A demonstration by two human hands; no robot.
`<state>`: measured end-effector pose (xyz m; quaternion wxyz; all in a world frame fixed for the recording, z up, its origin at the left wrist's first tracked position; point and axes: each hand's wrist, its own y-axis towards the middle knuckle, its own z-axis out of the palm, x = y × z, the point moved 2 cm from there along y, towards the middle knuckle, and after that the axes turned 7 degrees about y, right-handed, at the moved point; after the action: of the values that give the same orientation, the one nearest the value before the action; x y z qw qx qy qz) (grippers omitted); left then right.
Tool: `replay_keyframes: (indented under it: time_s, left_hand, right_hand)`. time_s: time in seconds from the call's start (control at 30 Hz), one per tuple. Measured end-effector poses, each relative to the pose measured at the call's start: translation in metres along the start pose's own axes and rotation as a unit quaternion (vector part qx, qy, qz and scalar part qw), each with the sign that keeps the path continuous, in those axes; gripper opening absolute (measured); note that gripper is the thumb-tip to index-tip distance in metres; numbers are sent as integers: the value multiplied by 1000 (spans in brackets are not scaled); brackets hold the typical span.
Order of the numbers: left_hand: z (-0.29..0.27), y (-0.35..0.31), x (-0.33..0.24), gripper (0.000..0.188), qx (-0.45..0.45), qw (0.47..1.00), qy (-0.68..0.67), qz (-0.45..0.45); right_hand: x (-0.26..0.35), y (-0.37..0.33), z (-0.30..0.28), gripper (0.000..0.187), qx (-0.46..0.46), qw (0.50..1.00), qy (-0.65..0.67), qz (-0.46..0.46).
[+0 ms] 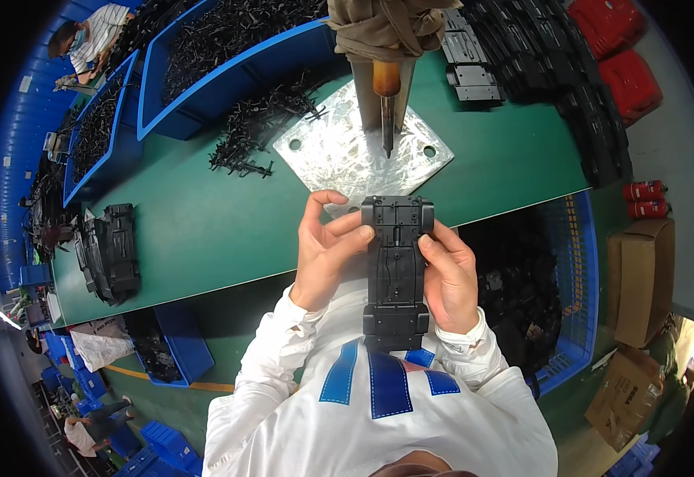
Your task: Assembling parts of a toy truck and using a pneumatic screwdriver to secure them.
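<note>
Between my hands I hold a long black plastic chassis part [397, 274], its far end close to the near corner of a scratched metal plate [327, 163]. My left hand [327, 250] grips the left edge near the far end, thumb on top and index finger raised. On the opposite edge my right hand [449, 274] holds it with the thumb on top; the other fingers are partly hidden underneath. Over the plate a pointed metal tip with an amber handle [387, 87] hangs down from a cloth-wrapped mount [386, 28].
Small black parts [255, 131] lie heaped left of the plate, before a large blue bin [227, 87]. Stacked black chassis parts stand at the left [110, 254] and far right [561, 87] of the green table [514, 151]. A blue crate [573, 302] sits below its right edge.
</note>
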<state>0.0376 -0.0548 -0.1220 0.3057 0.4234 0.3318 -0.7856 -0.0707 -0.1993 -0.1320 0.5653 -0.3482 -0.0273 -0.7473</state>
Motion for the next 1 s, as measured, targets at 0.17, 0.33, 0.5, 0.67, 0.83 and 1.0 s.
replay_keyframes:
  time_s: [0.17,0.33,0.5,0.67,0.83,1.0]
  left_hand:
    - [-2,1,1,49,-3,1000,18,-5]
    - [0,2,1,48,2,1000,8,-8]
    - [1,5,2,46,10,1000,-11,-13]
    - [2,8,4,45,4,999,-22,-25]
    - [3,10,5,44,-2,999,-26,-26]
    - [4,14,3,44,3,999,-29,-32]
  right_hand:
    - [-2,1,-5,31,-14,1000,0,-26]
    - [-3,1,-6,31,-22,999,7,-29]
    - [-3,3,-5,30,-33,999,26,-30]
    - [-2,5,-4,30,-38,998,25,-35]
    - [-2,6,-5,32,-46,998,21,-33]
    - [0,9,-3,34,-47,998,14,-35]
